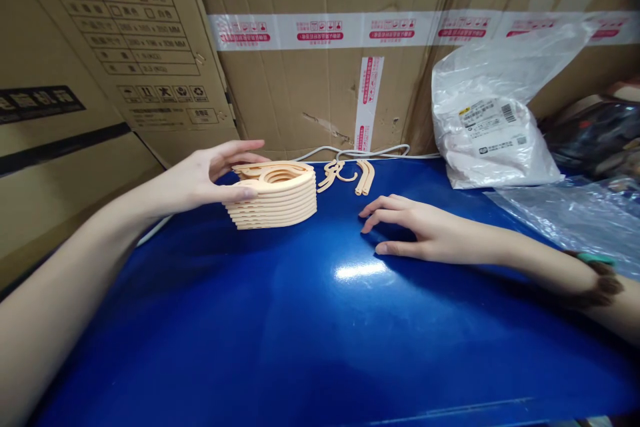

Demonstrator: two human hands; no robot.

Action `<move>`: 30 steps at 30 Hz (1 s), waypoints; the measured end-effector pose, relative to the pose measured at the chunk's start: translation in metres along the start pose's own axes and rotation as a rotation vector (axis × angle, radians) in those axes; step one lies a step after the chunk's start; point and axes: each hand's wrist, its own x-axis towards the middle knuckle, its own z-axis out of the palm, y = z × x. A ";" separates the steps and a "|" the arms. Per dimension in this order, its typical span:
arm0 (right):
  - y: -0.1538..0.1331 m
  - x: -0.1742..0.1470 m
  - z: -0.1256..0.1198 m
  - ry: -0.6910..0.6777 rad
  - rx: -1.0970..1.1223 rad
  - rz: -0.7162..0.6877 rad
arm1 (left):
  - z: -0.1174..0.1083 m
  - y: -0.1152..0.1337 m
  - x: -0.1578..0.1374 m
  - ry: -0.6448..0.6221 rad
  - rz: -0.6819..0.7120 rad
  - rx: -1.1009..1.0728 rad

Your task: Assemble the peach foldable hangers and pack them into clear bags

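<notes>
A neat stack of cream plastic folding hangers (pixel 280 203) sits on the blue tabletop, left of centre. My left hand (pixel 215 170) is around the stack's left end. Its thumb lies along the near side of the upper layers, and the other fingers reach over the far side, partly hidden. My right hand (pixel 400 220) hovers low over or rests on the table, fingers apart, with nothing in it. Just beyond it lie loose cream curved arm pieces (pixel 365 178) and a hook piece (pixel 347 175), with more small hanger parts (pixel 327 177) beside them.
Large cardboard boxes (pixel 300 93) stand along the back and left. A white cable (pixel 390 150) runs along the table's rear edge. At the right are a white plastic parcel bag (pixel 490 140) with a label and a clear plastic sheet (pixel 585 213). The blue table (pixel 280 333) is glossy.
</notes>
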 end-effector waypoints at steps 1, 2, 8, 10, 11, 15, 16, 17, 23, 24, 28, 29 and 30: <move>0.000 0.000 0.000 -0.001 -0.001 0.002 | 0.000 0.000 0.000 0.001 0.002 0.002; 0.000 0.000 0.000 0.000 -0.001 0.003 | 0.000 -0.001 0.001 -0.004 0.004 0.006; 0.000 0.000 0.000 0.003 0.006 -0.002 | 0.002 -0.003 0.002 -0.006 0.012 0.025; 0.000 0.000 0.000 0.001 0.007 -0.003 | 0.002 -0.003 0.002 -0.005 0.010 0.037; 0.000 0.000 0.000 0.001 0.008 -0.005 | 0.003 -0.004 0.002 -0.003 0.013 0.041; 0.000 0.000 0.000 -0.001 0.000 -0.004 | 0.003 -0.004 0.001 0.004 0.019 0.061; 0.000 0.000 0.000 -0.002 -0.006 -0.003 | 0.003 -0.003 0.001 0.004 0.018 0.067; -0.001 0.000 0.000 -0.004 -0.012 -0.002 | 0.003 -0.003 0.001 0.003 0.016 0.074; 0.000 0.000 0.000 -0.005 -0.018 -0.002 | 0.003 -0.001 0.000 0.024 0.010 0.075; 0.000 0.000 0.000 -0.004 -0.017 -0.003 | 0.003 0.000 0.000 0.024 0.006 0.074; 0.000 0.000 -0.001 -0.004 -0.024 0.000 | 0.005 0.005 -0.001 0.026 -0.016 0.061; 0.000 0.000 -0.001 -0.006 -0.026 0.001 | 0.005 0.006 -0.001 0.024 -0.019 0.059; 0.000 -0.001 0.000 -0.006 -0.026 0.002 | 0.005 0.006 -0.001 0.023 -0.018 0.056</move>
